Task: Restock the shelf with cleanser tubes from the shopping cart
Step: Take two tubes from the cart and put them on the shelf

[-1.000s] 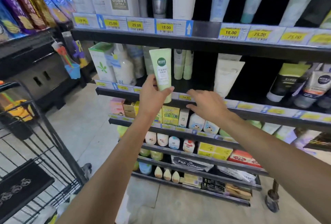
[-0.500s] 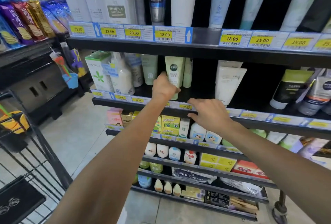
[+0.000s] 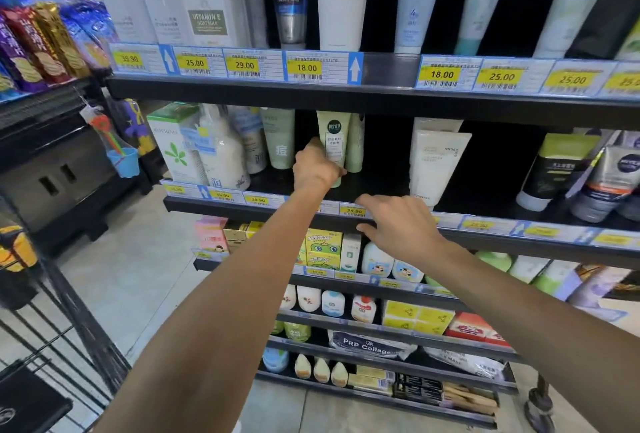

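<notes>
A pale green cleanser tube [image 3: 334, 141] stands cap-down on the second black shelf [image 3: 381, 190], and my left hand [image 3: 316, 166] grips its lower part. Just behind it to the right stands a similar green tube [image 3: 356, 145]. My right hand [image 3: 398, 224] hovers over the shelf's front edge by the price tags, fingers spread and holding nothing. The black wire shopping cart [image 3: 52, 346] shows at the lower left; its contents are out of view.
White tubes [image 3: 436, 162] stand right of a dark gap on the same shelf; bottles and a boxed product [image 3: 176, 145] stand to the left. The shelf above [image 3: 381, 96] hangs low over the tubes. Lower shelves hold baby products. Snack packets [image 3: 38, 41] fill a rack at far left.
My left hand carried the green tube from in front of the shelf edge into the shelf and set it beside the other green tube. The right hand stayed near the shelf edge.
</notes>
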Motion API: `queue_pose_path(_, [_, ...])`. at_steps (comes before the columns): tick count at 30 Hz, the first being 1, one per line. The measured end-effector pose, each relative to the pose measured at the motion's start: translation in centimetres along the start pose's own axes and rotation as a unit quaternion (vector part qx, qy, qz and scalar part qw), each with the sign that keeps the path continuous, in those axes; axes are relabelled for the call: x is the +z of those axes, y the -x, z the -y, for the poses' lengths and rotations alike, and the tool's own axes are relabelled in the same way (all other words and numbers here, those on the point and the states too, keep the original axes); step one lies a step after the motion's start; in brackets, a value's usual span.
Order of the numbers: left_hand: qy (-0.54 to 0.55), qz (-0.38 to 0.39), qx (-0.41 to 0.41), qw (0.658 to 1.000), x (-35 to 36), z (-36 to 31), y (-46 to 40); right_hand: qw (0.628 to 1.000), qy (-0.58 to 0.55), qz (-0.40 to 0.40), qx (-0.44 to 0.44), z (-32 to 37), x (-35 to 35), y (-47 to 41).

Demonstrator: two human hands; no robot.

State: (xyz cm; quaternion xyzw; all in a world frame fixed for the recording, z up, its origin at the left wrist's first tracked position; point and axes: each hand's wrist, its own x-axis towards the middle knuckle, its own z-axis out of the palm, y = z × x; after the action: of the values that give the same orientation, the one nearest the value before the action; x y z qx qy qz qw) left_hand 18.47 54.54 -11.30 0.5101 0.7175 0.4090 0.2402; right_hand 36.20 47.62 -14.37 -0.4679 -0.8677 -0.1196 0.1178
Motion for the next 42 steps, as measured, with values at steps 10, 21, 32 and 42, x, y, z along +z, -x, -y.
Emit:
queue_pose_path(10, [-0.034,0.027,-0.007,0.999,-1.1,0.2,0.5,1.0,0.005,0.026,0.006,0.3,-0.4,0.2])
queue_pose_path(21, [-0.22,0.027,0.033,0.975,-10.5,-3.0,12.1,0.987,-0.124,0.097,0.01,2.5,-7.7,1.6])
queue_pose_path(32, [-0.323,0.01,-0.1,0.941,-21.3,0.3,32.6,0.95,-0.241,0.162,-0.117,12.7,-17.7,8.9])
queue_pose_path(42, [-0.272,-0.029,-0.307,0.912,-27.4,10.3,47.2,0.902,-0.283,0.258,-0.198,24.1,-15.6,12.8])
